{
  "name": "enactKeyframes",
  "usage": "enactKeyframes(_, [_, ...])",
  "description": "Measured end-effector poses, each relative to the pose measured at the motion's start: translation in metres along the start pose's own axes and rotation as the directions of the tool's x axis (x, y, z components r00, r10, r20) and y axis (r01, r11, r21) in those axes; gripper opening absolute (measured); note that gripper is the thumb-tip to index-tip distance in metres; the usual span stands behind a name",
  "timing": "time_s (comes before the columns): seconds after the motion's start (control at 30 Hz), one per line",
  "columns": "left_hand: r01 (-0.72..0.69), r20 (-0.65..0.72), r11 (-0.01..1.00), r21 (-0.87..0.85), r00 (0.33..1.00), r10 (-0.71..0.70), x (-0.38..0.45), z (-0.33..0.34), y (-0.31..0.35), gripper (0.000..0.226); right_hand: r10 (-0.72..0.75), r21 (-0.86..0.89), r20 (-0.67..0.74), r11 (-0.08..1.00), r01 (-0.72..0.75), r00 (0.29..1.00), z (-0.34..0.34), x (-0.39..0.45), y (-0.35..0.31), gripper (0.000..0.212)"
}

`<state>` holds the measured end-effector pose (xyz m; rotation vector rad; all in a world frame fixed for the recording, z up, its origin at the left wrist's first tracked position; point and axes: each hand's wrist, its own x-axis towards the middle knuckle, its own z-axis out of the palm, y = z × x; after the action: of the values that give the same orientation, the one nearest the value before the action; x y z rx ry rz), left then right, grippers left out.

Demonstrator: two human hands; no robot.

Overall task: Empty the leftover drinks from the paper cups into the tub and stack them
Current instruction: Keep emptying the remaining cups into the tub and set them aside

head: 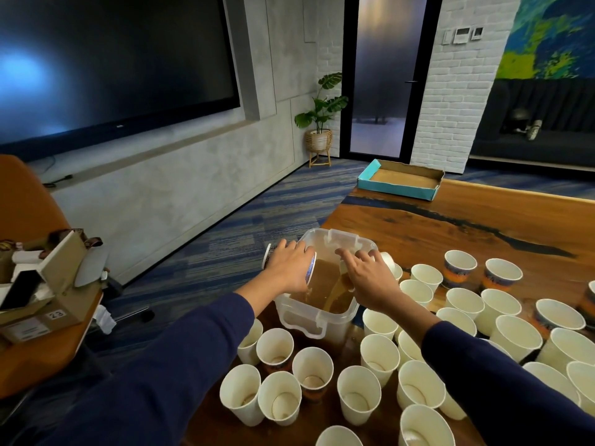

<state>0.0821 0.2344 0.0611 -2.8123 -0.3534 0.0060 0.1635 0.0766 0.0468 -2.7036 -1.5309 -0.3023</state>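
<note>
Both hands over the clear plastic tub (317, 320) at the desk's (418, 220) near-left edge, each tipping a paper cup. Left hand (289, 268) has its grip wrapped round a patterned cup (309, 268) lying on its side, mouth toward the tub's inside. Right hand (370, 278) grips a white cup (388, 260), also tipped; a brown stream (335, 291) runs from it into the tub. Tub already holds brown liquid (322, 278).

Many upright cups (380, 358) crowd the desk in front and to the right, some with residue at the bottom, several just beside the tub and under the forearms. No stack visible yet, so the task looks early.

Risks:
- 2 pours at once means split attention; either stream could miss the rim and hit the desk.
- Tub sits at the desk edge; a push from either hand could tip it toward the carpet (257, 204).
- Sleeves hang close over upright cups; pulling the arms back could knock them over.
- A soft paper cup may buckle if squeezed.
</note>
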Motion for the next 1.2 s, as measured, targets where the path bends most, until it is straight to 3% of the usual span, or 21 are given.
enactKeyframes(0.23, [-0.012, 0.001, 0.999, 0.031, 1.000, 0.012, -0.001, -0.001, -0.002, 0.072, -0.119, -0.115, -0.017, 0.987, 0.116, 0.993, 0.005, 0.005, -0.001, 0.058])
enactKeyframes(0.6, [-0.068, -0.004, 0.988, 0.142, 0.998, 0.069, -0.002, 0.002, -0.004, 0.063, -0.285, -0.080, -0.022, 0.956, 0.282, 0.958, 0.017, 0.013, 0.001, 0.060])
enactKeyframes(0.73, [-0.088, 0.004, 0.977, 0.196, 0.996, 0.089, -0.003, 0.002, -0.010, 0.060, -0.289, -0.158, -0.007, 0.946, 0.285, 0.957, 0.015, 0.015, 0.003, 0.068])
enactKeyframes(0.9, [-0.017, -0.036, 0.993, 0.119, 0.999, 0.021, 0.000, -0.006, -0.018, 0.066, -0.271, -0.159, -0.085, 0.954, 0.256, 0.959, 0.010, 0.022, 0.010, 0.076])
enactKeyframes(1.03, [-0.074, -0.028, 0.988, 0.134, 0.997, 0.078, 0.001, -0.007, -0.017, 0.068, -0.323, -0.155, -0.088, 0.939, 0.308, 0.942, 0.001, 0.020, 0.007, 0.064])
enactKeyframes(1.13, [-0.084, -0.038, 0.979, 0.183, 0.995, 0.093, 0.002, -0.009, -0.020, 0.067, -0.232, -0.128, -0.122, 0.968, 0.217, 0.965, 0.002, 0.023, 0.015, 0.057])
enactKeyframes(1.2, [-0.099, -0.037, 0.963, 0.251, 0.993, 0.111, 0.002, -0.008, -0.022, 0.066, -0.246, -0.149, -0.118, 0.962, 0.228, 0.962, -0.001, 0.019, 0.012, 0.060])
